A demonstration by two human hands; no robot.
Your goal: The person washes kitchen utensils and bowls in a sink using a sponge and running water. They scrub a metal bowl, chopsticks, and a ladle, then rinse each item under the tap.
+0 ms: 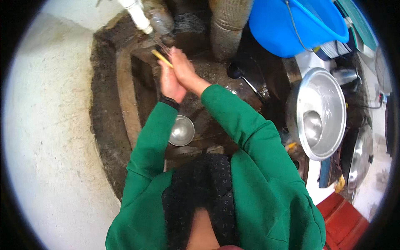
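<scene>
Both my hands are pressed together below a white tap pipe [140,22] at the top left of the sink. My left hand [172,81] has its palm against my right hand [184,67]. Between them they grip a slim yellow stick-like utensil [161,57]; one end sticks out past the left fingers and the rest is hidden. Thin, blurred strands run from the tap towards the right fingertips, seemingly water. A round metal bowl [182,131] sits in the dark, wet sink [209,109] beside my left forearm. A ladle [247,79] with a dark head lies right of my hands.
A large blue bucket [275,28] stands at the upper right. Below it, a metal basin [300,125] holds a smaller metal bowl [312,128]. A metal cup [345,75] and a pot lid [359,156] are farther right. A thick column [228,34] rises behind the sink.
</scene>
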